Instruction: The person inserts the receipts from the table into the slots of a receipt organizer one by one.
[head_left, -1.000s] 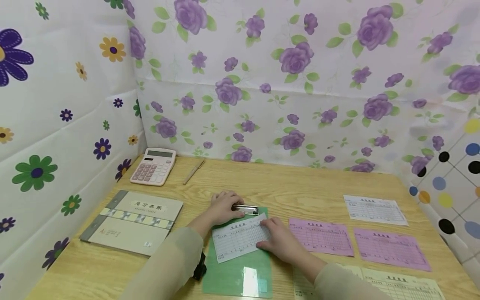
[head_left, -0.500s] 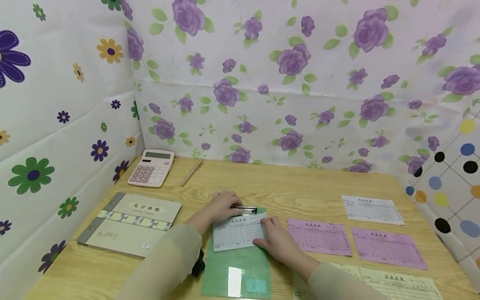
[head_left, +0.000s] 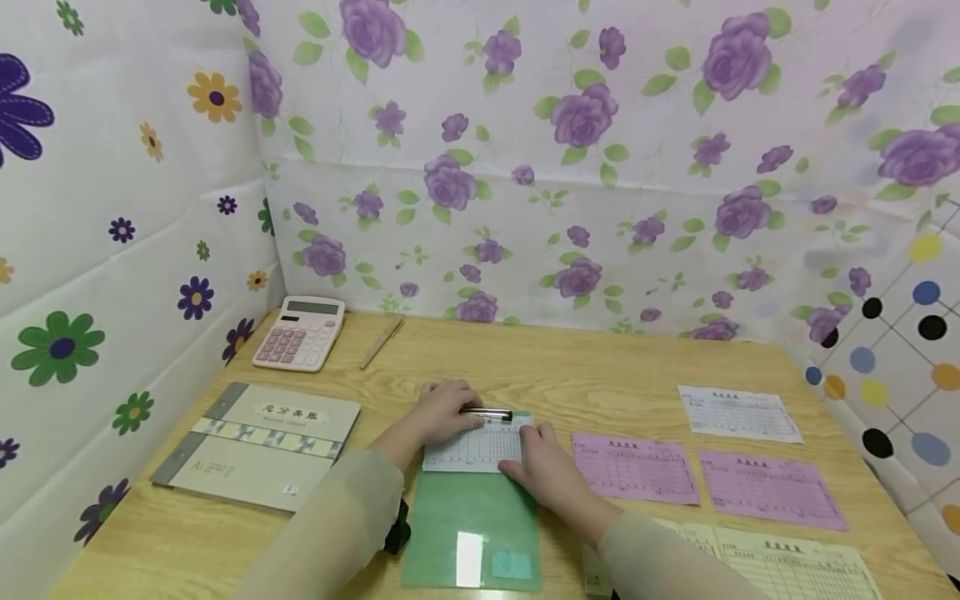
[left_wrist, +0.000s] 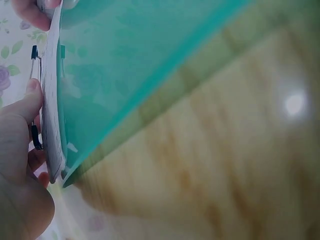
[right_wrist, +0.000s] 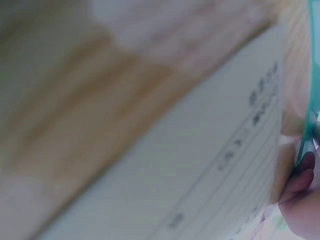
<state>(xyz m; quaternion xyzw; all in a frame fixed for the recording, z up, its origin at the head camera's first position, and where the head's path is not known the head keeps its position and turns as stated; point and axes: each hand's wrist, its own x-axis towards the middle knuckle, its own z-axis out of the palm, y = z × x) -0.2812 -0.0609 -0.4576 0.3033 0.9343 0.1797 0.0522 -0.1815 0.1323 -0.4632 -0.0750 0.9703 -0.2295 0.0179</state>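
A green clipboard (head_left: 468, 525) lies on the wooden table (head_left: 600, 367) in front of me. My left hand (head_left: 446, 408) grips its metal clip (head_left: 491, 414) at the top edge; in the left wrist view the thumb (left_wrist: 25, 105) presses by the clip wire (left_wrist: 35, 60). A white printed slip (head_left: 472, 447) sits square on the board with its top edge at the clip. My right hand (head_left: 543, 467) rests with straight fingers on the slip's right edge. The right wrist view is blurred and shows a printed form (right_wrist: 210, 165) and one fingertip (right_wrist: 302, 172).
Left of the board lies a ledger book (head_left: 258, 442). A pink calculator (head_left: 300, 333) and a pen (head_left: 381, 342) are at the back left. Two pink forms (head_left: 633, 467), a white form (head_left: 738, 412) and yellow forms (head_left: 787, 562) lie to the right. Flowered cloth walls enclose the table.
The white slip has slid up and turned square under the clip, pushed by my right hand. My left hand has stayed on the clip.
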